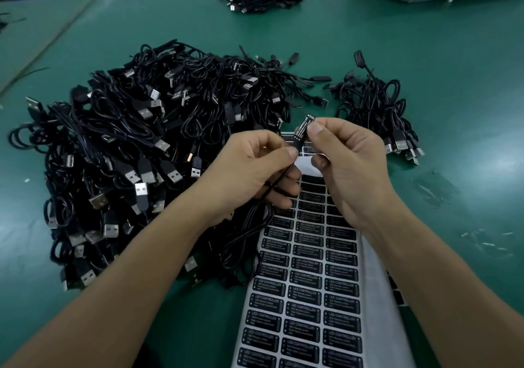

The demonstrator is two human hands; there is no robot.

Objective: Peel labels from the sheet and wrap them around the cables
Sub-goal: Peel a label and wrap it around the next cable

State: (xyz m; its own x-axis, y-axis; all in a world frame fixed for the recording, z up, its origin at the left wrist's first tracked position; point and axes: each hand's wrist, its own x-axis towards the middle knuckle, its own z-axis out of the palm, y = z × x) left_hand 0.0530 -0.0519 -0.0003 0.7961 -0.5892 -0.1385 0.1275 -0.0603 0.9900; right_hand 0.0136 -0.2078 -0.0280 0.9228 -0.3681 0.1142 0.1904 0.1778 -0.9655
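Label sheet (371, 296) nearest, under our forearms. Above its far end, left hand (255, 169) pinches thin black cable (279, 182), loop hanging. Right hand (348, 163) pinches "LED CONTROLLER" label (302, 129) at cable end. We judge label light, flimsy, tacky: grip edges only. Cable limp: hold just beside label.

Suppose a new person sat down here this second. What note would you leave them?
Left hand: grips a black cable above the label sheet.
Right hand: fingers pinch a label reading LED CONTROLLER onto that cable's end.
Done: the sheet's far end shows bare backing.
Left: likely press this label down, set the cable aside, then work through the big pile on the left. Whether the smaller pile on the right is labelled cannot be seen.
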